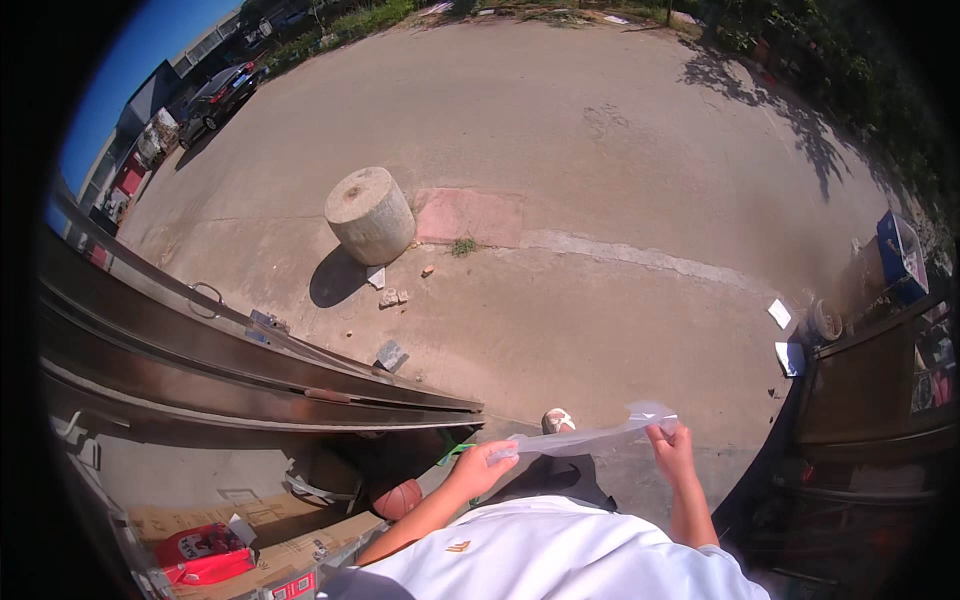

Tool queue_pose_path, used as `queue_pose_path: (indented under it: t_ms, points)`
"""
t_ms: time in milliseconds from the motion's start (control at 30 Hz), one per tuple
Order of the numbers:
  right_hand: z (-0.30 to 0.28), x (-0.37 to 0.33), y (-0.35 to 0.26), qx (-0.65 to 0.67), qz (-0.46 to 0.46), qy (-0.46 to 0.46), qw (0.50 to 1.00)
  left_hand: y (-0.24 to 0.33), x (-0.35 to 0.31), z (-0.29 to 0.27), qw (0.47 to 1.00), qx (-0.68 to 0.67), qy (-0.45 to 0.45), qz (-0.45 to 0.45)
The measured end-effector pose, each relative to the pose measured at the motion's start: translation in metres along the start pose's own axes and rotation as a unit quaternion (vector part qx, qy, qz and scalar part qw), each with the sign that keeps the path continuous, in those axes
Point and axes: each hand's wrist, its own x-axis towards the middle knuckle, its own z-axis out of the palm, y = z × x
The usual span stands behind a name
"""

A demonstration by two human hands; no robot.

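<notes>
Our left hand (482, 470) and right hand (674, 453) each pinch an end of a filmy plastic sheet (585, 441), stretched between them. It looks light, limp and slippery, best gripped at its ends. Left of our left hand sits a basketball (396, 499).

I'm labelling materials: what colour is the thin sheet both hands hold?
The thin sheet is translucent whitish, best seen in the head view.
</notes>
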Motion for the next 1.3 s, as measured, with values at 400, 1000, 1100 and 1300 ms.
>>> queue_pose_path:
  t_ms: [400,1000,1100,1300]
  points:
    - [-0.043,-0.425,0.013,0.128,-0.105,0.397,0.903,0.133,-0.075,0.081,0.904,0.061,-0.13,0.402]
    - [-0.034,-1.015,0.129,0.137,0.209,0.736,0.63,0.088,-0.67,0.477,0.478,0.19,-0.745,0.424]
    - [-0.03,-1.088,0.146,-0.158,0.211,0.82,0.508,0.061,-0.746,0.522,0.474,0.183,-0.801,0.316]
    - [0.023,-1.133,0.137,-0.287,0.246,0.763,0.525,0.021,-0.882,0.56,0.375,0.14,-0.876,0.269]
